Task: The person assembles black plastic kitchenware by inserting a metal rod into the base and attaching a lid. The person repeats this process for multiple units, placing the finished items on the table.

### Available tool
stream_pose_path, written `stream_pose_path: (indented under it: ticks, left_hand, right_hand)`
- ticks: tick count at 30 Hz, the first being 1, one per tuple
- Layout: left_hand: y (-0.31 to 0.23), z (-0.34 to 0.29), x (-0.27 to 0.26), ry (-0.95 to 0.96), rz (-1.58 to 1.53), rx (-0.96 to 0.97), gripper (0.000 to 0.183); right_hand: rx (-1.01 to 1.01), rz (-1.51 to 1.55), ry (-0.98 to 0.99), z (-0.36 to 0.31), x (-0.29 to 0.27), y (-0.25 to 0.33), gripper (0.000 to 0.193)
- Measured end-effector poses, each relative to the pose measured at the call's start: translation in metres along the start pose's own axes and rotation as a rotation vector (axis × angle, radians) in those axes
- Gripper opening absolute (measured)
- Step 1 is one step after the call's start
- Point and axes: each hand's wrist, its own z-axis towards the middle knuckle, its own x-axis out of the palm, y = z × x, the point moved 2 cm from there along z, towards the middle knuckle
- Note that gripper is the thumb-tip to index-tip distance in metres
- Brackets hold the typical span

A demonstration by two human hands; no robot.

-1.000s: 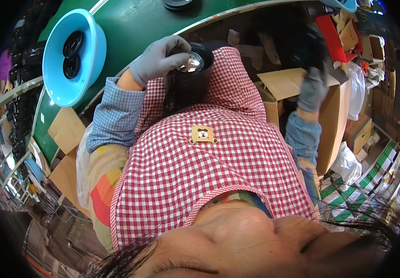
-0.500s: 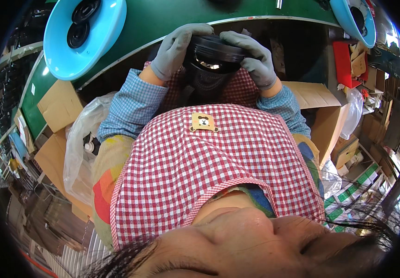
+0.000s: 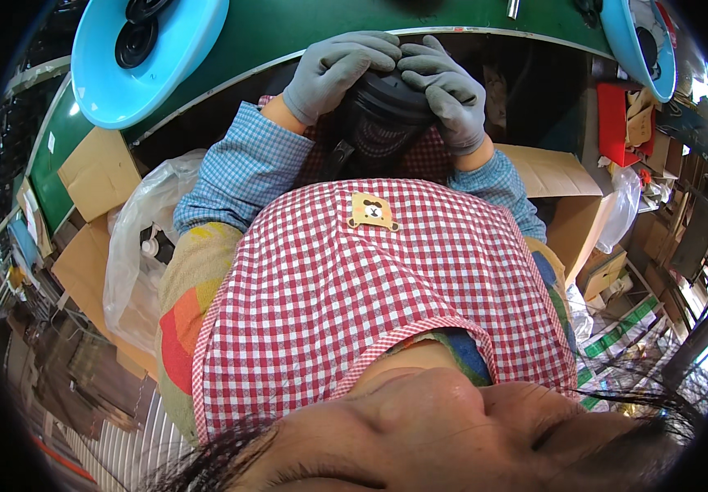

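Between my hands is a black mug (image 3: 374, 135) with a handle, upright or nearly so in front of my apron, its body in shadow. A round black lid (image 3: 391, 88) sits on its top. In a grey glove, my left hand (image 3: 342, 72) is closed over the lid's left and far edge, fingers bent. From the other side my right hand (image 3: 448, 94), gloved too, grips the lid's right edge with curled fingers. The fingertips of both hands nearly meet at the far side of the lid.
A light-blue bowl (image 3: 95, 90) with round black lids (image 3: 136, 44) stands on the green table (image 3: 288, 25) at far left. Another blue bowl (image 3: 629, 45) is at far right, above a red box (image 3: 612, 123). Open cartons (image 3: 547, 170) and a plastic bag (image 3: 128, 279) flank me.
The black lid, tilted with the mug's shiny opening showing below it, now covers the mug's top. Both hands have moved inward over it.
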Motion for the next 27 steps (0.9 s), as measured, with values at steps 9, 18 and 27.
stream_pose_path:
  ticks: [9,18,27]
  left_hand:
    - [0.001,0.000,-0.002,0.042,0.167,0.144,0.020]
    - [-0.031,-0.016,0.011,0.063,0.513,0.113,0.019]
    - [-0.021,0.011,-0.012,0.196,0.501,0.065,0.035]
  right_hand:
    - [0.052,0.018,0.068,-0.012,-0.002,-0.016,0.026]
    - [0.107,-0.081,0.188,-0.016,0.000,-0.030,0.043]
    - [0.094,-0.190,0.189,0.006,-0.002,0.001,0.049]
